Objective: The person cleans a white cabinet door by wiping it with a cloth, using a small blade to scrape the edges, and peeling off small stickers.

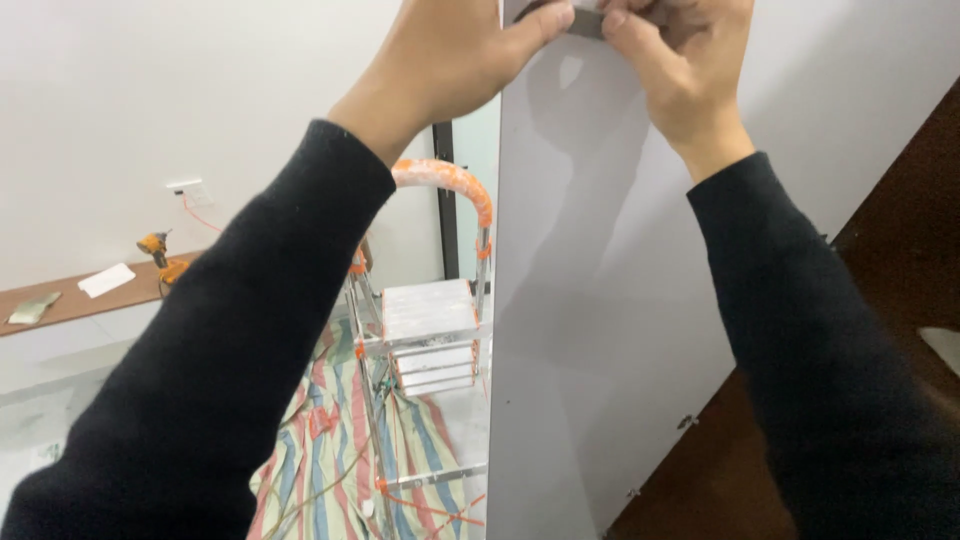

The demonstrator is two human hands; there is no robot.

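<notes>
Hands meet at the top centre of the frame: the left hand (450,50) and right hand (680,60) both pinch a small grey piece (588,22) against the upper edge of a tall white panel (600,300). Lower centre, a metal stepladder (430,320) with an orange-wrapped handle stands on a striped sheet (330,440). Far left, an orange drill (155,248) rests on a brown bench (90,295).

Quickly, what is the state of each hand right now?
Left hand: closed, thumb pinching a small grey piece at the top edge of the white panel.
Right hand: closed, fingers pinching the same grey piece.
</notes>
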